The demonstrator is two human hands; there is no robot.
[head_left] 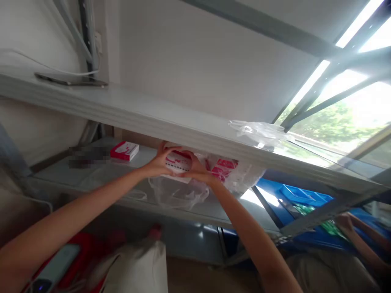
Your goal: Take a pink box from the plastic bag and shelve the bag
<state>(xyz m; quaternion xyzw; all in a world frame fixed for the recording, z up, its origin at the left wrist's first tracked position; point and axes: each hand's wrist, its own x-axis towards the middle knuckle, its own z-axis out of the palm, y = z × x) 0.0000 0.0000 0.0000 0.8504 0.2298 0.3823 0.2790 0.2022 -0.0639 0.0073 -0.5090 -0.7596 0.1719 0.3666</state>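
Left to right. Upper grey metal shelf (146, 118) runs diagonally across the view, its front edge passing just above both hands and hiding the top of what they hold. On it, far left: a dark flat phone or tablet (71, 80), with a white cable (45, 63) running above it. Bottom left, below the shelves: a pale teal phone case (53, 266) on red cloth (82, 244), beside a white sack (134, 266). On the lower grey shelf (91, 175): a blurred dark patch (88, 156), too smeared to identify, then a red-and-white carton (124, 151), near the hands but not touching them. Left hand (160, 160) and right hand (198, 169) meet under the upper shelf, clamped together from either side on a white-and-red printed package (179, 162), held just above the lower shelf. Clear plastic bag (179, 193) droops below the package, with red-printed packs (222, 169) inside at right. Crumpled clear film (258, 132) lies on the upper shelf. Far right: window (342, 114), blue crate (305, 195), green items (317, 219), and a co-worker's forearm (357, 240)
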